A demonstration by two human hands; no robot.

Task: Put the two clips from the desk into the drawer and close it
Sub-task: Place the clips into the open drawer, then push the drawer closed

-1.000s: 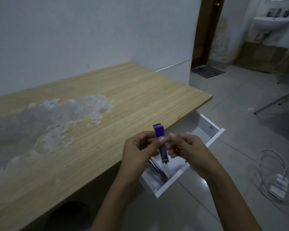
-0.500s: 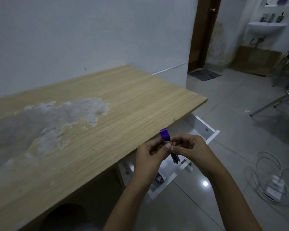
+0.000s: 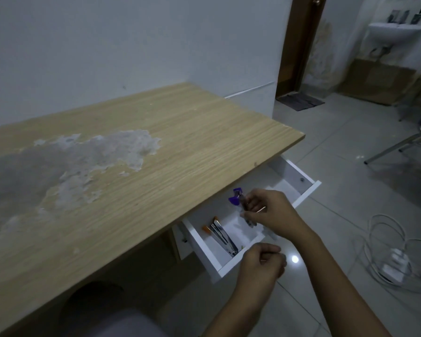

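A white drawer (image 3: 307, 192) stands pulled out from under the right end of the wooden desk (image 3: 170, 152). My right hand (image 3: 271, 216) hovers over the drawer's middle and pinches a purple clip (image 3: 235, 199) with a dark metal part; the clip is low inside the drawer's opening. My left hand (image 3: 261, 265) is curled into a fist just outside the drawer's front panel, with nothing visible in it. A silver clip with orange tips (image 3: 223, 235) lies in the near left part of the drawer.
The desk top has a large grey worn patch (image 3: 66, 166). White cables and a power strip (image 3: 396, 263) lie on the tiled floor at the right. Chair legs (image 3: 396, 148) stand farther right. A dark round stool (image 3: 95, 305) sits under the desk edge.
My left hand has let go of the purple clip and dropped to the drawer's front. My right hand has carried the clip down into the drawer opening.
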